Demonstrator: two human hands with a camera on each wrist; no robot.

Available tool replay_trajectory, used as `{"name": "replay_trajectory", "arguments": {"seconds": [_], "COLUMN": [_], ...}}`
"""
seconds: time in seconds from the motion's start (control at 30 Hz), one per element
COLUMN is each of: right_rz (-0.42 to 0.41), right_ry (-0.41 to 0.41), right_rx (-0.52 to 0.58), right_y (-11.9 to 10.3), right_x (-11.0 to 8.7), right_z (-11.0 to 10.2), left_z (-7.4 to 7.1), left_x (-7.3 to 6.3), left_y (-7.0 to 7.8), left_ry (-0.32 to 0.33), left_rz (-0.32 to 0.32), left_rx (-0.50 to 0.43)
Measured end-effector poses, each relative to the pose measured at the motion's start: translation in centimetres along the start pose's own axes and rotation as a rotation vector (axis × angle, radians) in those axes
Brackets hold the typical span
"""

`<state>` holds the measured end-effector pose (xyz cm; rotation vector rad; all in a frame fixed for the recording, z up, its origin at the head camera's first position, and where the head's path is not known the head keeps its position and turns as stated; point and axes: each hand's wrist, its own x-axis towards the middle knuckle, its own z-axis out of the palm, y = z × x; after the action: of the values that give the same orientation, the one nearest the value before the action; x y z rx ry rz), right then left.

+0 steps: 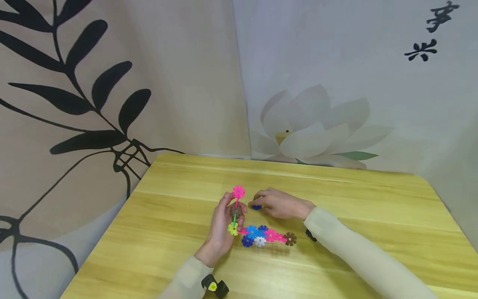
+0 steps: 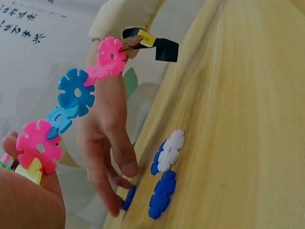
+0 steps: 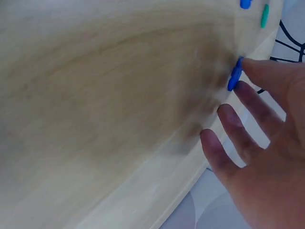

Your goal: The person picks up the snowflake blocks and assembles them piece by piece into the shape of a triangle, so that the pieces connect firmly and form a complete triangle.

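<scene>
Pinching a blue disc (image 3: pixel 235 75) with my right hand (image 1: pixel 278 203), left hand (image 1: pixel 221 228) curled round disc chain (image 2: pixel 86 103). Its unsupported end might twist joints loose.

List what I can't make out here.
Head view: part of the small blue disc, behind the fingers of the right hand.
Left wrist view: the rest of the green piece, cut off by the left edge; the wall writing, too small.
Right wrist view: the upper blue piece, cut off by the top edge.
</scene>
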<state>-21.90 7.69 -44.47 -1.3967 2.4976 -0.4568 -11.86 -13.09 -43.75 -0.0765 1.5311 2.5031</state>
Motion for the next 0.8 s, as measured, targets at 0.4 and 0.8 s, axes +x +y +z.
{"name": "replay_trajectory", "arguments": {"seconds": [0.4, 0.8], "right_rz": [0.136, 0.264], "right_ry": [0.105, 0.125], "right_rx": [0.076, 0.179], "right_y": [0.2, 1.3], "right_x": [-2.4, -5.4], "right_z": [1.0, 1.0], "left_z": [1.3, 2.1], "left_x": [0.2, 0.4], "left_y": [-0.3, -0.6], "left_ry": [-0.03, -0.043], "left_rz": [0.024, 0.021], "left_rx": [0.0, -0.015]}}
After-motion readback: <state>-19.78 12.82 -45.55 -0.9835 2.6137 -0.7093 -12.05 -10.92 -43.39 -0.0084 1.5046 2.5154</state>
